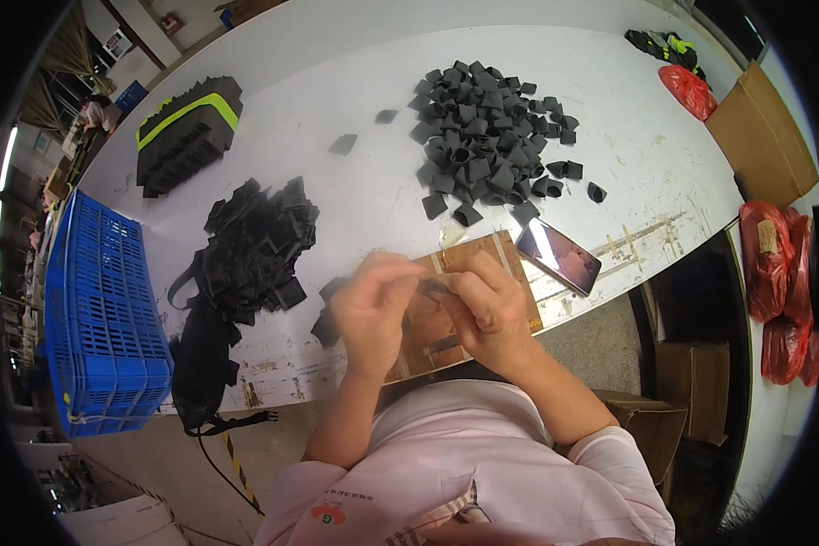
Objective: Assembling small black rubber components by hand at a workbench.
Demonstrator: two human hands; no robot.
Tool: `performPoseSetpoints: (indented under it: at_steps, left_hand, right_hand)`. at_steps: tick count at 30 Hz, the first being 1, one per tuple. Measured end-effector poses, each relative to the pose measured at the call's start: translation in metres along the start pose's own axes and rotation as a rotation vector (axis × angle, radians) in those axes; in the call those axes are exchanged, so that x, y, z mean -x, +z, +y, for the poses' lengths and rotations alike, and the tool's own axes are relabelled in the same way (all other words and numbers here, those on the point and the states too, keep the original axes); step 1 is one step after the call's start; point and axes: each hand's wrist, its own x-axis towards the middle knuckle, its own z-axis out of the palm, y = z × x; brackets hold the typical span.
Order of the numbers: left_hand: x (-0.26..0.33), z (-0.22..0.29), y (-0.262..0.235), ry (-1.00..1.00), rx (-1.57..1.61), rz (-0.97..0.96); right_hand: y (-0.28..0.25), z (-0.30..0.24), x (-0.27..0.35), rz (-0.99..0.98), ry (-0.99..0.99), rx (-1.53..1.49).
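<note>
My left hand and my right hand meet over a brown board at the table's near edge. The fingers of both are closed in a pinch. A small dark piece shows between the fingertips, mostly hidden by them. Close by my left hand lie some black strap pieces, partly covered by it. Farther left is a heap of black strap pieces. Beyond my right hand spreads a pile of short dark grey fabric loops. A phone lies right of the board.
On the white table, a stack of dark strips with a yellow-green band sits far left. A blue crate stands at the left edge. Red plastic bags and a cardboard sheet are at the right.
</note>
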Motion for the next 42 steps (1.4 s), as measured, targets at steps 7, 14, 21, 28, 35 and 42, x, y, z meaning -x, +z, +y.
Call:
performPoseSetpoints:
  at_steps: [7, 14, 21, 28, 35, 42]
  left_hand:
    - [-0.002, 0.011, 0.007, 0.002, -0.098, -0.117]
    - [0.001, 0.006, 0.002, -0.266, 0.679, 0.146]
    - [0.010, 0.004, 0.006, -0.324, 0.677, 0.227]
    - [0.011, -0.003, 0.000, -0.184, 0.312, 0.209]
    - [0.013, 0.000, 0.001, -0.064, -0.142, 0.188]
    - [0.061, -0.060, -0.105, -0.295, -0.730, 0.586]
  right_hand:
    - [0.004, -0.001, -0.004, 0.051, -0.018, -0.044]
    - [0.002, -0.014, -0.011, 0.075, 0.082, -0.136]
    - [0.006, 0.000, -0.007, 0.061, 0.005, -0.105]
    - [0.005, -0.002, -0.006, 0.033, 0.057, -0.077]
    - [0.006, 0.001, -0.006, 0.051, 0.058, -0.080]
    - [-0.010, 0.031, -0.037, 0.224, 0.744, -0.577]
